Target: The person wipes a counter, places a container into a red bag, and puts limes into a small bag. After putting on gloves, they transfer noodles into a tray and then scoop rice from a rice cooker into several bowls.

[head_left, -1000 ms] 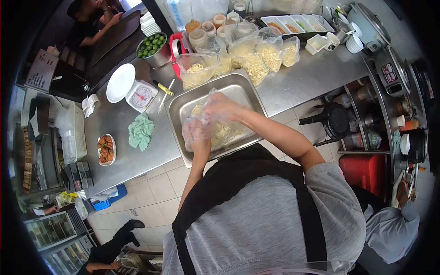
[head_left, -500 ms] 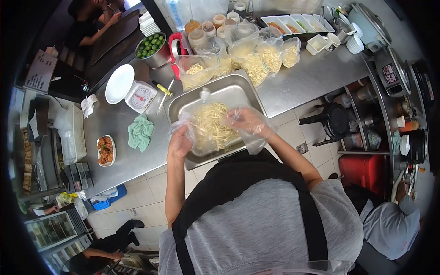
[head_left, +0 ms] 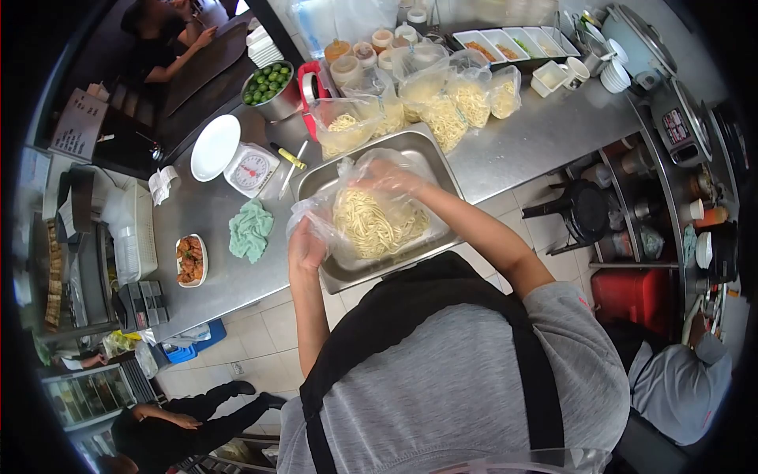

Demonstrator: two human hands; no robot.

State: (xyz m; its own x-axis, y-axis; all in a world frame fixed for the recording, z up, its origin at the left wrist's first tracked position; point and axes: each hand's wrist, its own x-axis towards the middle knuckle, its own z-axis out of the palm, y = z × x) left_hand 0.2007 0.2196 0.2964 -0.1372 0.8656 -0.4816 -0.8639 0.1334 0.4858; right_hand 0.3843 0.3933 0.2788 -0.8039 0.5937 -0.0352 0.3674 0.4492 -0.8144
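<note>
A clear plastic bag of pale noodles (head_left: 375, 225) rests in a steel tray (head_left: 341, 280). At the bag's left side, my left hand (head_left: 309, 239) is closed on the plastic. My right hand (head_left: 387, 175), also covered by clear plastic, is closed on the upper part of the bag, above the noodles. Its fingertips are partly blurred. Behind the tray stand further bags of noodles (head_left: 446, 122), the nearest ones close to its far rim.
Left of the tray are a green cloth (head_left: 250, 230), a scale (head_left: 252, 171), a white plate (head_left: 215, 148) and a bowl of fried food (head_left: 190, 261). A pot of limes (head_left: 272, 91) stands behind. Co-workers (head_left: 681, 387) (head_left: 193, 423) are at both sides.
My right hand has moved up and slightly left, from beside the noodles to the bag's upper part. The person at the lower left has shifted, with legs now spread wider.
</note>
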